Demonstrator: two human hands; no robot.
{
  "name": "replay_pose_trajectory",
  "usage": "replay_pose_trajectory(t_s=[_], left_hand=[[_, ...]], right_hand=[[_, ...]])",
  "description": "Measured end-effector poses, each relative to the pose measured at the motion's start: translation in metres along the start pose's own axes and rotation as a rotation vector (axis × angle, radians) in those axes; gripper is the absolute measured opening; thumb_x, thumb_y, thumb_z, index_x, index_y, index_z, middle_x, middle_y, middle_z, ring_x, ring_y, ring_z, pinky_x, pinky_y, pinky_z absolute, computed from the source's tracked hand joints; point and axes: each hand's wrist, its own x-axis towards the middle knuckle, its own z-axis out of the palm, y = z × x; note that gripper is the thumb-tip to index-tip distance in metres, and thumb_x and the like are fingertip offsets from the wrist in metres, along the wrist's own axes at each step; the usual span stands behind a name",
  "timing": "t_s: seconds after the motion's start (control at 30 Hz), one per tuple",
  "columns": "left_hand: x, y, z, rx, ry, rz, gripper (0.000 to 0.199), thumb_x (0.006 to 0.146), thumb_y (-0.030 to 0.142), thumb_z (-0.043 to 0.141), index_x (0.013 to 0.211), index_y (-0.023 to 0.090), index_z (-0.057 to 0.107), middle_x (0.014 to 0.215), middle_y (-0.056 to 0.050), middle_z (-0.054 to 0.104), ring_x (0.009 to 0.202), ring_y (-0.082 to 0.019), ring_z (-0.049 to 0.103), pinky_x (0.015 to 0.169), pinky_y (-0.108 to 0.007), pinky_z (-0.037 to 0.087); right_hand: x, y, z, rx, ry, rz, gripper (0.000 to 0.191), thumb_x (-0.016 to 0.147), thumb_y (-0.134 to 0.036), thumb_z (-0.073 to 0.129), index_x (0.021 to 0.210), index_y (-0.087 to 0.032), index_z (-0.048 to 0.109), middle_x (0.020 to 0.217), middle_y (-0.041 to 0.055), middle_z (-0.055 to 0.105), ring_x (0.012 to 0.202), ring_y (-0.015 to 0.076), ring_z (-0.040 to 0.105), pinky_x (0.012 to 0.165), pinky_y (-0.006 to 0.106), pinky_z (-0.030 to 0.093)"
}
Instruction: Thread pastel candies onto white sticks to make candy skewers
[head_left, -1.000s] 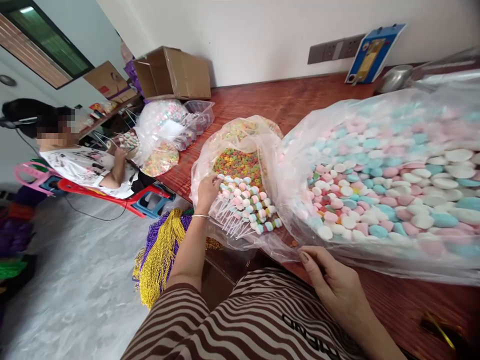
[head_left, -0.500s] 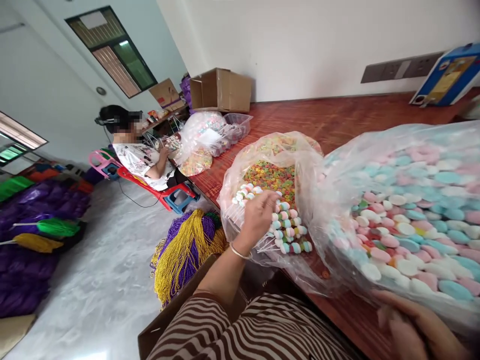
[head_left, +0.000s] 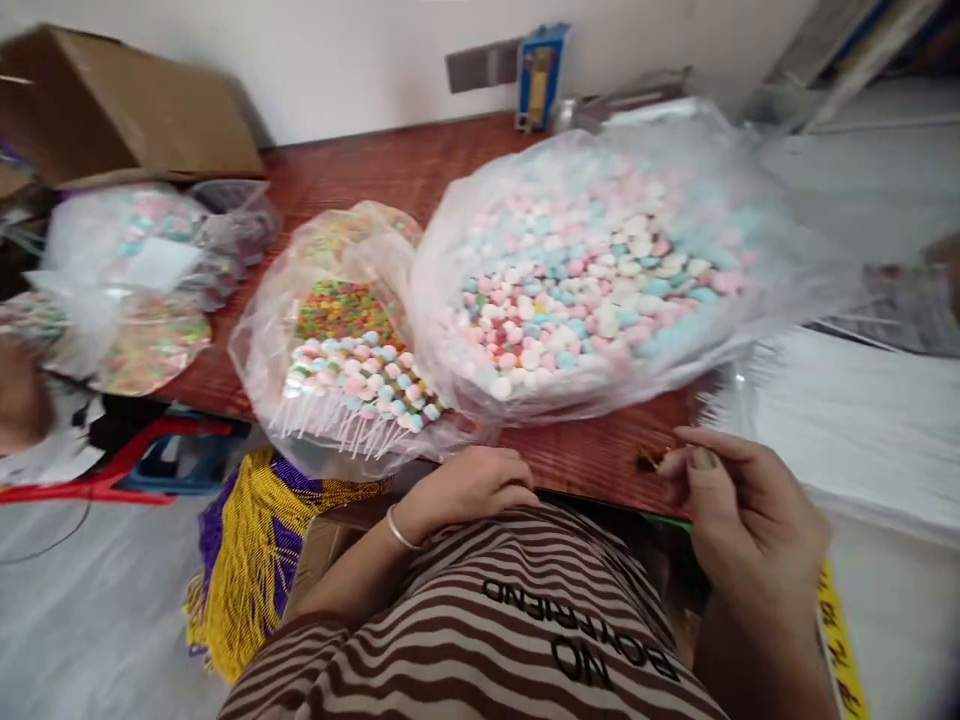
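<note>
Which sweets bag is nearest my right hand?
The marshmallow bag, biggest and rightmost; the middle bag and the bags at left lie farther away.

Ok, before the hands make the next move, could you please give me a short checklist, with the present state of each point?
1. Left hand empty: cannot tell; its fingers curl inward in front of the striped shirt.
2. Right hand empty: cannot tell; its fingertips are beside a small gold-coloured item, but the grip is unclear.
3. Candy skewers lined up: ok; they lie side by side, sticks toward the person.
4. Ring candies uncovered: ok; a patch shows behind the skewers.
5. Marshmallows reachable: ok, it seems; their bag looks open toward the person.
</note>
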Motion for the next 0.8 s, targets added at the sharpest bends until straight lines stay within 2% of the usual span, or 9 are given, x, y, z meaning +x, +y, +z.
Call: replay_pose_trajectory(t_s=[0.1, 0.23, 0.33, 0.4, 0.57, 0.67, 0.73, 0.8], left_hand=[[-0.008, -0.009, -0.004, 0.104, 0.040, -0.125, 0.025, 0.100, 0.035, 0.054, 0.095, 0.021, 0.074, 0.094, -0.005, 0.074, 0.088, -0.019, 0.067, 0.082, -0.028, 0.047], [-0.013, -0.019, -0.006, 0.207, 0.140, -0.260, 0.023, 0.098, 0.035, 0.056, 0.100, 0.021, 0.074, 0.100, -0.005, 0.076, 0.091, -0.022, 0.069, 0.084, -0.031, 0.049], [-0.004, -0.019, 0.000, 0.186, 0.153, -0.244, 0.024, 0.095, 0.034, 0.058, 0.110, 0.022, 0.073, 0.108, -0.006, 0.077, 0.097, -0.023, 0.071, 0.088, -0.034, 0.052], [0.007, -0.014, 0.007, 0.144, 0.130, -0.202, 0.028, 0.094, 0.035, 0.058, 0.115, 0.023, 0.072, 0.111, -0.006, 0.077, 0.100, -0.024, 0.071, 0.090, -0.034, 0.054], [0.035, 0.004, 0.024, 0.068, -0.031, -0.094, 0.028, 0.095, 0.033, 0.057, 0.119, 0.025, 0.070, 0.117, -0.004, 0.075, 0.107, -0.022, 0.069, 0.095, -0.033, 0.052], [0.052, 0.010, 0.026, 0.078, -0.101, -0.071, 0.026, 0.097, 0.033, 0.055, 0.117, 0.025, 0.070, 0.115, -0.005, 0.074, 0.106, -0.022, 0.068, 0.093, -0.033, 0.052], [0.063, 0.012, 0.025, 0.095, -0.122, -0.069, 0.027, 0.098, 0.034, 0.054, 0.115, 0.023, 0.070, 0.112, -0.007, 0.074, 0.104, -0.023, 0.068, 0.092, -0.033, 0.052], [0.074, 0.015, 0.022, 0.113, -0.135, -0.064, 0.028, 0.098, 0.036, 0.053, 0.116, 0.021, 0.070, 0.111, -0.008, 0.073, 0.103, -0.024, 0.068, 0.092, -0.034, 0.051]], right_hand=[[-0.011, 0.023, -0.005, -0.025, -0.056, -0.010, 0.020, 0.101, -0.032, 0.047, 0.107, -0.024, 0.066, 0.086, 0.0024, 0.069, 0.068, 0.0166, 0.063, 0.067, 0.030, 0.053], [-0.017, 0.041, 0.004, -0.212, -0.272, -0.101, 0.023, 0.099, -0.020, 0.042, 0.106, -0.020, 0.065, 0.100, 0.0064, 0.071, 0.092, 0.0201, 0.067, 0.085, 0.033, 0.052], [-0.017, 0.041, 0.016, -0.464, -0.484, -0.091, 0.023, 0.100, -0.016, 0.042, 0.101, -0.018, 0.065, 0.102, 0.0098, 0.071, 0.098, 0.0225, 0.065, 0.090, 0.034, 0.048], [-0.017, 0.039, 0.023, -0.590, -0.580, -0.106, 0.021, 0.101, -0.018, 0.045, 0.099, -0.016, 0.066, 0.103, 0.0115, 0.071, 0.100, 0.0240, 0.064, 0.092, 0.035, 0.046], [-0.019, 0.037, 0.024, -0.595, -0.673, -0.184, 0.020, 0.102, -0.025, 0.051, 0.111, -0.016, 0.066, 0.112, 0.0110, 0.071, 0.104, 0.0238, 0.065, 0.090, 0.034, 0.046], [-0.015, 0.024, 0.000, -0.527, -0.714, -0.233, 0.018, 0.101, -0.025, 0.054, 0.106, -0.017, 0.068, 0.105, 0.0093, 0.073, 0.097, 0.0226, 0.067, 0.085, 0.033, 0.047], [-0.006, 0.006, -0.031, -0.408, -0.762, -0.316, 0.015, 0.100, -0.027, 0.056, 0.101, -0.020, 0.070, 0.097, 0.0039, 0.074, 0.090, 0.0196, 0.068, 0.079, 0.029, 0.047], [0.013, -0.015, -0.071, -0.308, -0.713, -0.380, 0.017, 0.102, -0.026, 0.054, 0.101, -0.024, 0.071, 0.096, -0.0007, 0.074, 0.088, 0.0159, 0.067, 0.078, 0.026, 0.047]])
